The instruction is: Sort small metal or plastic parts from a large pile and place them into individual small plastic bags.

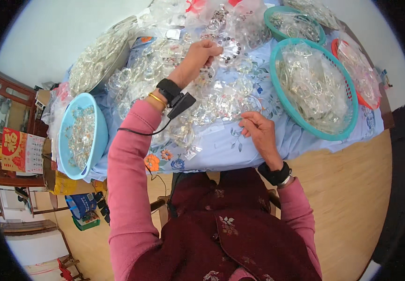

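My left hand (201, 55) reaches to the far middle of the table, fingers closed at the near edge of a dark-beaded bracelet (231, 51) that seems to lie in clear plastic. Beneath and around that hand spreads a heap of small clear bags (162, 70) with jewellery inside. Closer to me, my right hand (261, 133) is raised over the cloth, thumb and fingers pinched together. Whatever sits in that pinch is too small to make out. Beside it lie more shiny little bags (223, 102).
A blue flowered cloth (221, 152) covers the table. On the right stand a teal basket (277, 100) of bagged jewellery, a smaller green basket (269, 21) and a red basket (375, 104). To the left are a light-blue basin (97, 152) and a heaped container of bags (101, 61).
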A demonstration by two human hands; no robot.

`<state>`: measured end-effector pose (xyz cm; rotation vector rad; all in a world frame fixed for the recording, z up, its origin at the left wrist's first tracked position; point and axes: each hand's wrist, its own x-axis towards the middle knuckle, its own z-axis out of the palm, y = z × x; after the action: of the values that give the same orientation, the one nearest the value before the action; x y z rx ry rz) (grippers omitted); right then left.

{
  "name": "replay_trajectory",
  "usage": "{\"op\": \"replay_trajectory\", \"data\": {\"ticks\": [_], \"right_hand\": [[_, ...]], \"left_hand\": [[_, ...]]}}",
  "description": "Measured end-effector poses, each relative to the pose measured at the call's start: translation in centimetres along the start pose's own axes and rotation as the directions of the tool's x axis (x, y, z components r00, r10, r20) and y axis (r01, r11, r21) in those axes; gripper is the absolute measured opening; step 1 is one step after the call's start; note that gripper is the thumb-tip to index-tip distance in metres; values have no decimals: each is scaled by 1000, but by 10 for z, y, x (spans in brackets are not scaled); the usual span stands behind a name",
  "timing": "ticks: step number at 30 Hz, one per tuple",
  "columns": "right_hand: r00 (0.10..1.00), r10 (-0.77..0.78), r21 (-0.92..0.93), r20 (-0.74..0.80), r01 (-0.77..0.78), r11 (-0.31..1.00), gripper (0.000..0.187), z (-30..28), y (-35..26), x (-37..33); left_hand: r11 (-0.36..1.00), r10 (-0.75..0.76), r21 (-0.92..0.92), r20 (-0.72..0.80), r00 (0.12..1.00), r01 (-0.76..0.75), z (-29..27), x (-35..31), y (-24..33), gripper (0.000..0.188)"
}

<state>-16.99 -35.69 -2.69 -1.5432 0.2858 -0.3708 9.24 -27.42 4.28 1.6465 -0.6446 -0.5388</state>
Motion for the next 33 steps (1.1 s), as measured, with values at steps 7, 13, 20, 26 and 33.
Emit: {"op": "replay_trajectory", "data": {"ticks": [7, 13, 20, 26, 33], "right_hand": [[1000, -3, 3, 11, 3, 1000, 17, 0, 0, 0], [1000, -4, -22, 11, 5, 1000, 17, 0, -2, 0], [1000, 7, -26, 8, -6, 1000, 17, 0, -1, 1], [1000, 3, -22, 6, -2, 1000, 17, 0, 4, 0], [1000, -8, -39, -2, 8, 999, 16, 1, -1, 3]], "left_hand": [[981, -89, -165, 62, 994, 98, 10, -30, 8, 7], [972, -197, -124, 27, 980, 199, -1, -34, 10, 11], [971, -231, -84, -108, 967, 223, -18, -37, 10, 16], [963, -247, 72, -168, 954, 261, -28, -24, 10, 14], [342, 169, 910, 186, 968, -235, -38, 47, -13, 8]]}}
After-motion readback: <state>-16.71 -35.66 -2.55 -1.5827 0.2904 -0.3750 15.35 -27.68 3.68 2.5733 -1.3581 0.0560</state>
